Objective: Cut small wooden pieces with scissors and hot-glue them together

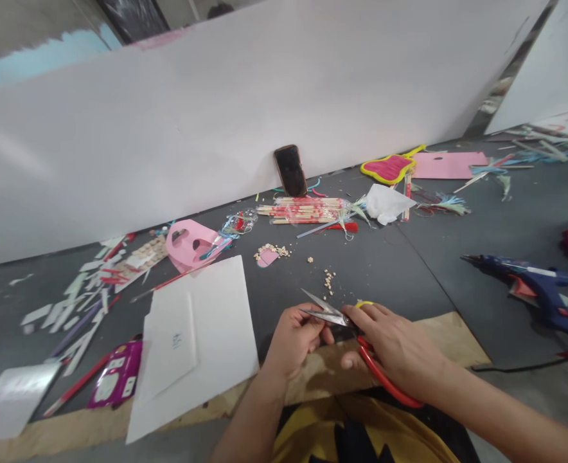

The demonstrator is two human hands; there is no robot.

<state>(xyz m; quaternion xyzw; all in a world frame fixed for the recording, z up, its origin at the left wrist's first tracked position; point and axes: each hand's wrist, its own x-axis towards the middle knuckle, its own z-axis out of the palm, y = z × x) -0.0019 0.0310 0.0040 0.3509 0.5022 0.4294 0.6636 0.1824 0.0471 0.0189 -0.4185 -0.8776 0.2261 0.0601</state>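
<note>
Right hand [390,344] holds scissors [337,317], blades parted. Long axis slants from right palm up-left, tips over and just past left fingers; left hand [301,335] is nearer the tips. Left fingers pinched narrow, can't tell on what. Beads [329,281] on desk [277,296] just beyond blades. Blue handwriting on white card [161,360], left of hands, illegible. No readable brands.

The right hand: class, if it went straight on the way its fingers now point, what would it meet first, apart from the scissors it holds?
Probably the left hand, near the blade end of the open red-handled scissors; depth is unclear from this one view.
</note>
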